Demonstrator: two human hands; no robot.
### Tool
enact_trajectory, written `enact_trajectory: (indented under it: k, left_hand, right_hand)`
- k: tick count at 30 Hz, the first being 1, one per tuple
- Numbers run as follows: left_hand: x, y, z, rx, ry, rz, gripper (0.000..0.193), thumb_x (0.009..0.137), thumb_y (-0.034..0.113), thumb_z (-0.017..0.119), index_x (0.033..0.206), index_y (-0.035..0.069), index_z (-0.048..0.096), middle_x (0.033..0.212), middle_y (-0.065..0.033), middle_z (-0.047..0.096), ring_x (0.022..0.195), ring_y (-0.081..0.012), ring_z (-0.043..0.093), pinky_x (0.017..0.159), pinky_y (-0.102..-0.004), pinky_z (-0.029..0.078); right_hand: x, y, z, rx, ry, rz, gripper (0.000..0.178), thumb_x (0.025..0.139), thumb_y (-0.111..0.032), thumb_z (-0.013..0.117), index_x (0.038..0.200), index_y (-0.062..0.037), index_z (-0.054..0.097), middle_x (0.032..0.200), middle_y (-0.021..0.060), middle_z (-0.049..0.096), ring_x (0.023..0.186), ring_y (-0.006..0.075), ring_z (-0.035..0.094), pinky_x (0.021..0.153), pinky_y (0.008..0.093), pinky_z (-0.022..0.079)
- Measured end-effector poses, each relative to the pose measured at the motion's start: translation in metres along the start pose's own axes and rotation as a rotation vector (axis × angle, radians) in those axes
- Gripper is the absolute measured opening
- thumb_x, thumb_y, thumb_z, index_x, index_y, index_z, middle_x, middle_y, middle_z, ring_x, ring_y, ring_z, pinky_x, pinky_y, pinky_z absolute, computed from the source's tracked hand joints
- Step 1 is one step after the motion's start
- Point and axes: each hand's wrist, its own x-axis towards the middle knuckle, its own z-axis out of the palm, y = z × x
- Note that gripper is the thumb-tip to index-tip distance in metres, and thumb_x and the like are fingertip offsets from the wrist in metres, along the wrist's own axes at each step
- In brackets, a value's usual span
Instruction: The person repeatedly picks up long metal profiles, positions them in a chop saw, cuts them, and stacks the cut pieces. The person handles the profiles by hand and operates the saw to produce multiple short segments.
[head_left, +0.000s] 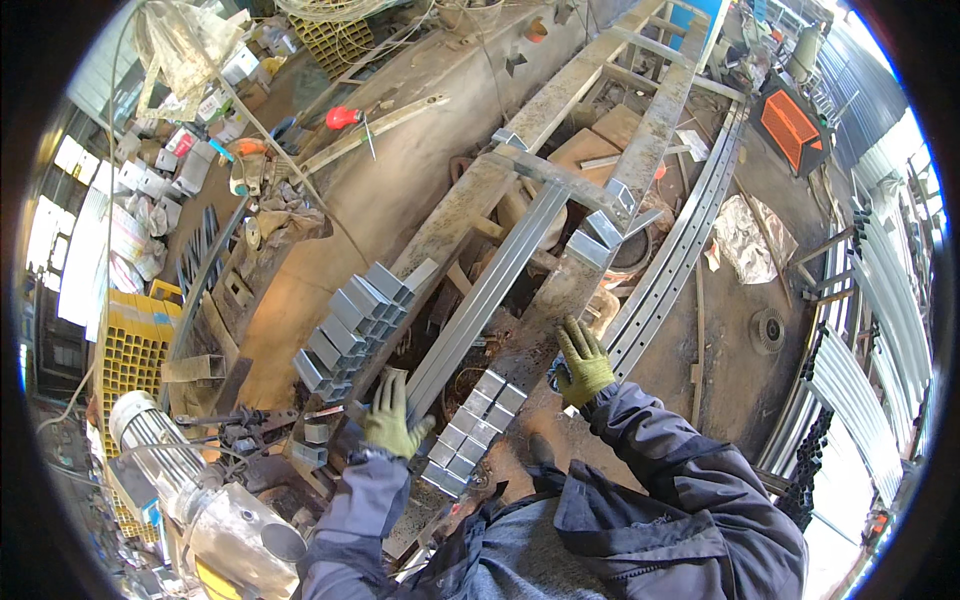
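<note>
My left hand (395, 418), in a yellow-green glove, lies with fingers stretched out at the near end of long grey square tubes (490, 285). Whether it presses on them I cannot tell. My right hand (585, 366), in a matching glove, has its fingers spread beside the rusty steel beam (548, 312); a small dark bluish thing by its thumb is unclear. Between my hands sits a double row of short shiny metal tube pieces (474, 432). Left of the long tubes rises a stack of short square tube pieces (352, 325). Further short pieces (592, 243) rest on the frame ahead.
An electric motor (160, 445) stands at the lower left, near yellow perforated stacks (135, 345). Punched metal rails (665, 285) run along the right. Beyond them are an orange-fronted heater (790, 125) and stacked metal profiles (855, 390). A red bulb-like object (344, 118) is upper left.
</note>
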Motion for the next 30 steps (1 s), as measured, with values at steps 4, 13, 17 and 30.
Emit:
enact_trajectory:
  k: [4, 13, 17, 30]
  left_hand:
    - [-0.019, 0.001, 0.026, 0.144, -0.062, -0.133, 0.133, 0.101, 0.058, 0.087, 0.19, -0.002, 0.009, 0.191, -0.0328, 0.033, 0.173, -0.053, 0.039, 0.14, -0.0645, 0.035]
    - [-0.031, 0.032, 0.004, 0.111, -0.009, -0.265, 0.104, 0.108, 0.064, 0.077, 0.187, 0.009, 0.037, 0.196, -0.0231, 0.031, 0.179, -0.0457, 0.033, 0.148, -0.0629, 0.025]
    - [-0.127, 0.055, -0.027, 0.008, 0.548, -0.155, 0.094, 0.107, 0.047, 0.084, 0.181, 0.003, 0.045, 0.186, -0.0243, 0.047, 0.171, -0.0459, 0.046, 0.141, -0.0582, 0.042]
    - [-0.67, 0.176, 0.101, 0.126, 1.164, -1.392, 0.05, 0.112, 0.021, 0.079, 0.156, -0.001, 0.069, 0.151, -0.0291, 0.073, 0.14, -0.0531, 0.07, 0.122, -0.0574, 0.056]
  right_hand:
    - [-0.005, 0.002, 0.005, 0.016, 0.019, -0.011, 0.102, 0.081, -0.014, 0.083, 0.178, -0.0022, 0.051, 0.187, 0.0306, 0.043, 0.17, 0.056, 0.044, 0.139, 0.0656, 0.04]
    - [-0.008, 0.004, 0.023, -0.12, -0.101, 0.04, 0.111, 0.091, -0.019, 0.084, 0.188, -0.0034, 0.033, 0.194, 0.0302, 0.031, 0.176, 0.0534, 0.034, 0.144, 0.0595, 0.034]
    - [-0.006, 0.017, 0.019, -0.062, -0.107, -0.015, 0.106, 0.095, -0.013, 0.08, 0.19, -0.0118, 0.034, 0.195, 0.023, 0.035, 0.178, 0.0469, 0.036, 0.144, 0.0541, 0.036]
    - [-0.055, -0.271, -0.017, 0.322, -0.168, -0.556, 0.061, 0.107, -0.007, 0.074, 0.166, 0.0053, 0.065, 0.17, 0.0314, 0.064, 0.159, 0.0494, 0.061, 0.136, 0.0523, 0.045]
